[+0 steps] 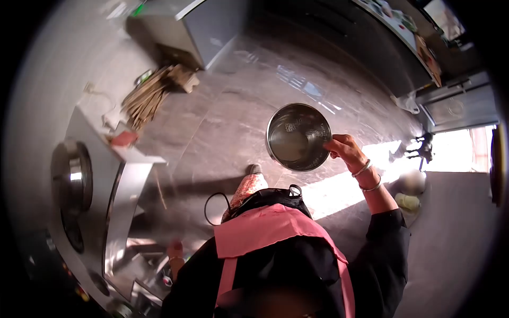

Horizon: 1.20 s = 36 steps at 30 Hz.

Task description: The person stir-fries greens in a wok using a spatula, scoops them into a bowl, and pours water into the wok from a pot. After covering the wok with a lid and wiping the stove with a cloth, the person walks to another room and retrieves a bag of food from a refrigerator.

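Note:
My right hand (pixel 346 150) grips the rim of a round metal rice cooker pot (pixel 291 139), fingers closed at its right side. The pot is held out in front of me over the floor. Pale markings show on its inner wall, and its bottom looks lighter; whether anything lies in it I cannot tell. Bracelets circle my right wrist. My left hand (pixel 175 249) hangs low at my left side, small and blurred, near a cabinet. Its fingers are not clear enough to read.
On the left counter (pixel 120 153) sits a shiny round metal vessel (pixel 74 175). Folded cardboard (pixel 154 95) leans by the wall ahead. A dark cabinet run (pixel 339 47) stands at the far right. Sunlight falls across the tiled floor (pixel 217 127), beside a pale surface (pixel 450 228).

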Tool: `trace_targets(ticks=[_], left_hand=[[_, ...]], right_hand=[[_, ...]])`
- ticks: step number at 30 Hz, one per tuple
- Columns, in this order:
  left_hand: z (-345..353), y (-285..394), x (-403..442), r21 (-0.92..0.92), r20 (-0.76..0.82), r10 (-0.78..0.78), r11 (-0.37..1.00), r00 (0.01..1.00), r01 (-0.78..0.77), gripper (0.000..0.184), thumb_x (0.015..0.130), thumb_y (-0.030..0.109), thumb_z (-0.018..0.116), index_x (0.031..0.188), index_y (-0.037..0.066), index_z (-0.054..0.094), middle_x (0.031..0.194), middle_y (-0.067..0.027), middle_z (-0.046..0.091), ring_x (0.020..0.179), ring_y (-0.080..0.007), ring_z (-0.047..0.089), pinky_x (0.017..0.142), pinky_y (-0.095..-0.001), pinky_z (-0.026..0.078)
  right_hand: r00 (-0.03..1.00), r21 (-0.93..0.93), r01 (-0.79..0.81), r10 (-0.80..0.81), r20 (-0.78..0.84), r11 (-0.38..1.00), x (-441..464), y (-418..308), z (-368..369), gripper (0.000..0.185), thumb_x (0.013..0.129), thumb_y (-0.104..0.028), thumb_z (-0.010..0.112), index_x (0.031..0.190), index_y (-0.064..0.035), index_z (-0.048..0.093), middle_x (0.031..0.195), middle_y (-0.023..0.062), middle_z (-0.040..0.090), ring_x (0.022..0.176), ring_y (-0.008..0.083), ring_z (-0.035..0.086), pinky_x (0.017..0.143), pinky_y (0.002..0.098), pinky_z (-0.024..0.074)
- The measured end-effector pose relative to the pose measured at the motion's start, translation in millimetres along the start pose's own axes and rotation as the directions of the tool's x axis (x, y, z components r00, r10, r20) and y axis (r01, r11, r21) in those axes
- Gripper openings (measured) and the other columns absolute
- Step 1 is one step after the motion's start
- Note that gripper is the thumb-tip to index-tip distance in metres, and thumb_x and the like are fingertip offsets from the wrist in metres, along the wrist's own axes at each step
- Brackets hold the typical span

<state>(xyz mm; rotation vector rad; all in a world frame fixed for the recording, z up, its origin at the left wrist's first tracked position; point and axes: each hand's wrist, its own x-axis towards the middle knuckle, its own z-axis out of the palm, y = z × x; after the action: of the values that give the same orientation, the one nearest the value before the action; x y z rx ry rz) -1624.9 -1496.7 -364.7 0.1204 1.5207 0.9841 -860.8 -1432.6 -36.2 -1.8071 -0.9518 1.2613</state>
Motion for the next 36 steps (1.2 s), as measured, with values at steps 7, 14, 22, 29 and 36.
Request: trace_targets(ticks=[7, 14, 22, 29, 36], left_hand=[[421.6, 102.9, 82.6, 0.193, 0.318, -0.057, 0.981, 0.946, -0.006, 0.026, 0.084, 0.016, 0.050, 0.109, 0.013, 0.041, 0.110, -0.0110, 0.056, 0.089, -0.0217, 0.058, 0.076, -0.0345, 0.048], [770.1, 116.7, 69.9, 0.291, 0.575, -0.029, 0.941, 0.817, -0.171, 0.026, 0.077, 0.004, 0.057, 0.099, 0.013, 0.047, 0.098, -0.0117, 0.060, 0.083, -0.0227, 0.059, 0.071, -0.0352, 0.050], [919.2, 51.8, 109.9, 0.434, 0.514, -0.299, 0.899, 0.804, 0.057, 0.012, 0.086, 0.015, 0.049, 0.098, 0.013, 0.050, 0.107, -0.0125, 0.056, 0.091, -0.0224, 0.057, 0.072, -0.0321, 0.050], [1137.8, 36.4, 200.6, 0.652, 0.426, -0.461, 0.753, 0.778, 0.089, 0.017, 0.088, 0.018, 0.047, 0.102, 0.009, 0.050, 0.108, -0.0121, 0.056, 0.094, -0.0213, 0.056, 0.076, -0.0311, 0.048], [1312.7, 110.8, 293.4, 0.558, 0.591, -0.396, 0.830, 0.703, -0.003, 0.023, 0.089, 0.022, 0.046, 0.106, 0.006, 0.050, 0.109, -0.0117, 0.056, 0.097, -0.0202, 0.055, 0.080, -0.0301, 0.047]], right_hand=[[0.911, 0.271, -0.142, 0.233, -0.340, 0.952, 56.5, -3.6, -152.2, 0.021, 0.074, -0.021, 0.059, 0.063, -0.0024, 0.058, 0.057, -0.0026, 0.045, 0.051, 0.0062, 0.039, 0.048, 0.0211, 0.0333], [0.855, 0.248, -0.021, 0.146, -0.498, 0.969, 141.6, 1.6, -323.2, 0.022, 0.074, -0.020, 0.059, 0.058, -0.0055, 0.053, 0.054, -0.0033, 0.044, 0.048, 0.0061, 0.041, 0.046, 0.0208, 0.0362], [0.813, 0.305, -0.124, 0.273, -0.514, 0.944, 278.8, -27.2, -485.3, 0.021, 0.075, -0.022, 0.059, 0.063, -0.0048, 0.057, 0.054, -0.0030, 0.044, 0.048, 0.0066, 0.040, 0.045, 0.0215, 0.0342], [0.852, 0.352, -0.010, 0.192, -0.487, 0.936, 430.4, -66.9, -568.9, 0.022, 0.070, -0.023, 0.059, 0.058, -0.0053, 0.056, 0.052, -0.0035, 0.044, 0.048, 0.0063, 0.037, 0.042, 0.0230, 0.0284], [0.880, 0.334, -0.039, 0.191, -0.435, 0.942, 578.4, -152.0, -643.8, 0.021, 0.075, -0.021, 0.060, 0.058, -0.0103, 0.056, 0.054, -0.0067, 0.041, 0.050, 0.0048, 0.036, 0.048, 0.0210, 0.0312]])
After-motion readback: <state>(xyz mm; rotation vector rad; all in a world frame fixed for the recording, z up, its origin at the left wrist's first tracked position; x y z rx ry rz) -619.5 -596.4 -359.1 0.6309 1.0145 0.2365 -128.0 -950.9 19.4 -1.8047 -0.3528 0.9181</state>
